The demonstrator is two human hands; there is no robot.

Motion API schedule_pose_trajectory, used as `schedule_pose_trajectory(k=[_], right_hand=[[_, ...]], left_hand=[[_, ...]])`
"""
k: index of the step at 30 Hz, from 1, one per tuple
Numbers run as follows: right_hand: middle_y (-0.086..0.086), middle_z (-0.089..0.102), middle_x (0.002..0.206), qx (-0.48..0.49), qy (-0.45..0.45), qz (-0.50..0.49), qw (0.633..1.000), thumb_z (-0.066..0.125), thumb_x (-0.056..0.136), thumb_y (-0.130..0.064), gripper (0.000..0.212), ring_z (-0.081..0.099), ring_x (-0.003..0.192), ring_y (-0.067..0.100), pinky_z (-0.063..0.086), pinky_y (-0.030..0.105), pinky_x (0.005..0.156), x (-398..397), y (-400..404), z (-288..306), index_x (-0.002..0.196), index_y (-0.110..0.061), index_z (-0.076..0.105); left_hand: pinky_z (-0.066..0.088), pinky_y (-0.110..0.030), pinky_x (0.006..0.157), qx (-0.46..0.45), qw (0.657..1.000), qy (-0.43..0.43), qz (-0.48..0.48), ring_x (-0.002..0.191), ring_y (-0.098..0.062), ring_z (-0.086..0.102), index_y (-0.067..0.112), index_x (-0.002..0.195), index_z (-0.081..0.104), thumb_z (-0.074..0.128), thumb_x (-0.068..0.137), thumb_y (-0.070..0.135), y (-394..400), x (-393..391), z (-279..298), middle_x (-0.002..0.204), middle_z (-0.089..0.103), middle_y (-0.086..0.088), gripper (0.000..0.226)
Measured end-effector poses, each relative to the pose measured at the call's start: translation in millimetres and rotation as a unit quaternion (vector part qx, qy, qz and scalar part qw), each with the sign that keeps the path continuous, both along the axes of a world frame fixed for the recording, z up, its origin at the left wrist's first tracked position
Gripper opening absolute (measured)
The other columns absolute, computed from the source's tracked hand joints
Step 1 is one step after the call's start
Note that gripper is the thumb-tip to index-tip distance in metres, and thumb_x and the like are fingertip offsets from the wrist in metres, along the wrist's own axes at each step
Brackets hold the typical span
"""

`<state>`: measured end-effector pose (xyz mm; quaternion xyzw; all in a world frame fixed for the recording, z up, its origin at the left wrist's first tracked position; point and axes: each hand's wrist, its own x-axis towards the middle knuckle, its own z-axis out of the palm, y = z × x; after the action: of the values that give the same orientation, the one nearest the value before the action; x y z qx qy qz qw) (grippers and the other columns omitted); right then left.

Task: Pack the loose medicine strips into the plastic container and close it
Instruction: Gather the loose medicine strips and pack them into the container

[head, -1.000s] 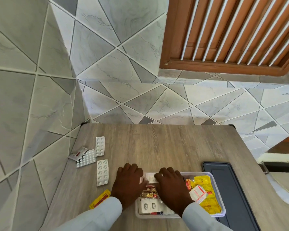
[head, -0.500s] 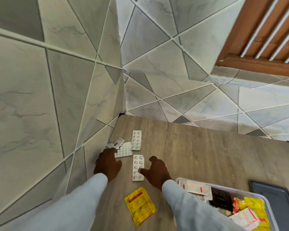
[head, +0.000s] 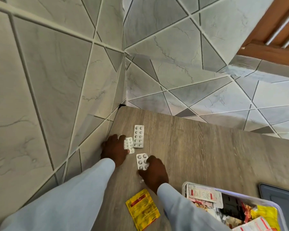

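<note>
Both hands have left the container (head: 279, 207) for the desk (head: 198, 147): the left hand (head: 114, 149) grip pinches one small strip (head: 129, 145), the right hand (head: 154, 172) another strip (head: 141, 161), so packing resumes.

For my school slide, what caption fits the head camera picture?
Left hand and right hand gather silver pill strips near the open container.

The wooden table (head: 198, 147) bears blister strips (head: 138, 136), a yellow sachet (head: 142, 209), a plastic container (head: 183, 189).
</note>
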<state>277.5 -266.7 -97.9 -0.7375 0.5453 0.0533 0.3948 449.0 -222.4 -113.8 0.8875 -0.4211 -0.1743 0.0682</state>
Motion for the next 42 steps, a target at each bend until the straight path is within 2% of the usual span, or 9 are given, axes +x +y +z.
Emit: schedule_pose_trajectory(k=[5,12,18,23,26,30,32,37,42], right_hand=[[0.009,0.048,0.121,-0.006,0.031,-0.026,0.999,0.078,0.068,-0.031,0.072,0.051,0.113,0.034,0.05,0.047,0.089,18,-7,0,0.123,-0.023,0.032],[0.008,0.06,0.109,0.022,0.008,-0.034,0.999,0.067,0.079,-0.032,0.034,0.06,0.099,0.029,0.052,0.041,0.085,18,-12,-6,0.104,-0.015,0.051],[0.009,0.068,0.088,0.0,-0.109,-0.085,0.99,0.064,0.085,-0.025,0.017,0.061,0.075,0.022,0.041,0.024,0.057,46,-65,15,0.083,-0.008,0.062],[0.015,0.056,0.119,0.023,-0.01,-0.074,0.997,0.074,0.074,-0.039,0.052,0.06,0.103,0.036,0.053,0.043,0.087,89,-88,2,0.112,-0.009,0.055],[0.013,0.046,0.126,-0.005,0.028,-0.085,0.996,0.08,0.068,-0.036,0.07,0.051,0.114,0.038,0.047,0.045,0.09,99,-77,1,0.122,-0.016,0.04],[0.014,0.05,0.128,0.014,0.003,-0.116,0.993,0.073,0.072,-0.026,0.067,0.053,0.114,0.037,0.046,0.048,0.096,108,-67,-2,0.124,-0.015,0.033],[0.014,0.05,0.131,0.03,0.003,-0.115,0.993,0.069,0.075,-0.024,0.067,0.053,0.117,0.036,0.044,0.048,0.099,110,-63,-2,0.129,-0.013,0.03],[0.011,0.049,0.132,0.016,0.047,-0.086,0.995,0.064,0.078,-0.026,0.058,0.049,0.121,0.032,0.04,0.045,0.102,103,-45,-7,0.127,-0.013,0.037],[0.01,0.049,0.124,-0.019,0.05,-0.023,0.998,0.062,0.078,-0.032,0.045,0.047,0.117,0.033,0.041,0.046,0.099,88,-38,-5,0.117,-0.017,0.045]], left_hand=[[0.036,-0.045,0.092,0.043,0.999,-0.028,0.003,0.113,-0.03,0.047,0.025,0.116,0.043,0.068,0.075,0.046,-6,-3,10,0.119,0.05,-0.008,0.053],[0.047,-0.043,0.085,0.039,0.992,0.095,0.077,0.103,-0.029,0.058,0.025,0.115,0.033,0.081,0.063,0.037,-10,4,10,0.114,0.056,-0.003,0.071],[0.044,-0.03,0.072,-0.025,0.96,0.228,0.161,0.09,-0.025,0.061,0.019,0.087,0.053,0.076,0.07,0.03,10,8,-4,0.095,0.064,-0.003,0.03],[0.046,-0.024,0.062,0.074,0.938,0.337,0.031,0.079,-0.023,0.067,0.014,0.08,0.06,0.073,0.07,0.029,31,-23,6,0.085,0.065,-0.01,0.023],[0.04,-0.025,0.068,0.103,0.941,0.323,-0.015,0.094,-0.025,0.061,0.017,0.088,0.055,0.076,0.067,0.028,42,-52,12,0.1,0.061,-0.011,0.032],[0.038,-0.025,0.074,0.108,0.949,0.286,-0.074,0.104,-0.025,0.055,0.016,0.105,0.056,0.078,0.068,0.025,50,-86,12,0.113,0.055,-0.009,0.044],[0.042,-0.031,0.088,0.1,0.957,0.253,-0.103,0.113,-0.027,0.049,0.014,0.113,0.053,0.076,0.071,0.024,56,-104,9,0.122,0.047,-0.009,0.049],[0.033,-0.047,0.107,0.115,0.974,0.165,-0.101,0.133,-0.033,0.031,0.011,0.138,0.031,0.055,0.089,0.02,70,-140,8,0.147,0.026,-0.013,0.055],[0.04,-0.044,0.099,0.123,0.981,0.131,-0.07,0.12,-0.031,0.043,0.016,0.126,0.041,0.067,0.079,0.024,73,-140,11,0.129,0.045,-0.009,0.054]])
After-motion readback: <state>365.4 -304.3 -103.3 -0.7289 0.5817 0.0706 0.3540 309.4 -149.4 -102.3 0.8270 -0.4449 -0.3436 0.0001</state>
